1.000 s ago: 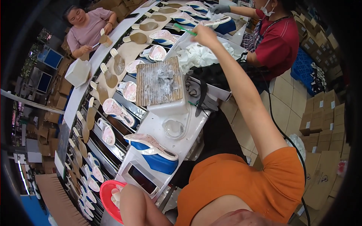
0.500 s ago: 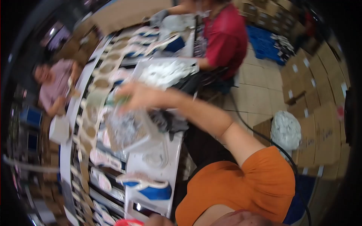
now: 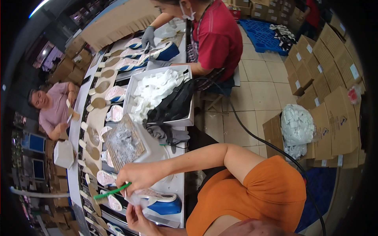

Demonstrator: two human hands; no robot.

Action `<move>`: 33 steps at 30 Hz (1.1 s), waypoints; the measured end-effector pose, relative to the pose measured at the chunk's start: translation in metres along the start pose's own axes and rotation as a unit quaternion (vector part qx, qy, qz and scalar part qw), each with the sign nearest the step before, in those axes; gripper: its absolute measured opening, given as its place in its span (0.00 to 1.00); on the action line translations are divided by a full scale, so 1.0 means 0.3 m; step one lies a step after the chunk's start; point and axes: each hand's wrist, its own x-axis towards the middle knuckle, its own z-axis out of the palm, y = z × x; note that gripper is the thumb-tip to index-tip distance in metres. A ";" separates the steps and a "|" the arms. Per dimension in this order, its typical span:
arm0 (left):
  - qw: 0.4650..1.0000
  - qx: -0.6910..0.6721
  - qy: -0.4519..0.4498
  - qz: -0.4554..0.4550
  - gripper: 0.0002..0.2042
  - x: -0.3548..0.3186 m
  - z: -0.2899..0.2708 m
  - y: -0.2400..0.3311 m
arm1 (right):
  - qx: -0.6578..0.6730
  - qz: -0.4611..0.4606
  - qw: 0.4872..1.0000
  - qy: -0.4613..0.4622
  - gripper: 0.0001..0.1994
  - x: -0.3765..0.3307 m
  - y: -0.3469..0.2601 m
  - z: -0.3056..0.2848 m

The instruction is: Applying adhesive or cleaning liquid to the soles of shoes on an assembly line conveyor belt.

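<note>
My right hand (image 3: 141,177) is closed around the green handle of a small brush (image 3: 112,192), its bristles pointing left and down. Just below, my left hand (image 3: 139,222) pinches a small translucent white piece (image 3: 137,200), perhaps plastic; its kind is not clear. The fingers of both hands come close together around this piece. Right beside them on the table sits a wedge shoe (image 3: 167,205) with a blue sole and a pale insole. Beyond my right hand, a white plastic container (image 3: 151,147) carries a ribbed brown board (image 3: 112,149) covered with clear, whitish residue.
A white bin (image 3: 189,96) holds white and black straps. Grey gloves (image 3: 173,135) lie beside it. Insole pieces (image 3: 92,151) line the conveyor. A co-worker in red (image 3: 220,39) handles shoes; another person (image 3: 57,102) sits across. Cartons (image 3: 334,118) and a black cable (image 3: 252,129) are at right.
My right hand has come down from above the residue-covered board to beside the wedge shoe, bringing the green brush. My left hand has come further into view with the translucent piece.
</note>
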 end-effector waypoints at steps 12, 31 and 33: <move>0.992 -0.119 -0.036 -0.035 0.06 -0.037 0.060 -0.033 | -0.069 0.159 0.985 -0.021 0.08 0.069 -0.055 0.004; 0.958 0.205 0.074 -0.185 0.30 -0.085 0.009 -0.412 | -0.008 0.173 0.984 0.043 0.05 0.036 -0.038 0.038; 0.965 0.141 0.082 -0.206 0.31 -0.082 0.025 -0.428 | 0.072 0.190 0.975 -0.091 0.05 -0.004 -0.057 0.016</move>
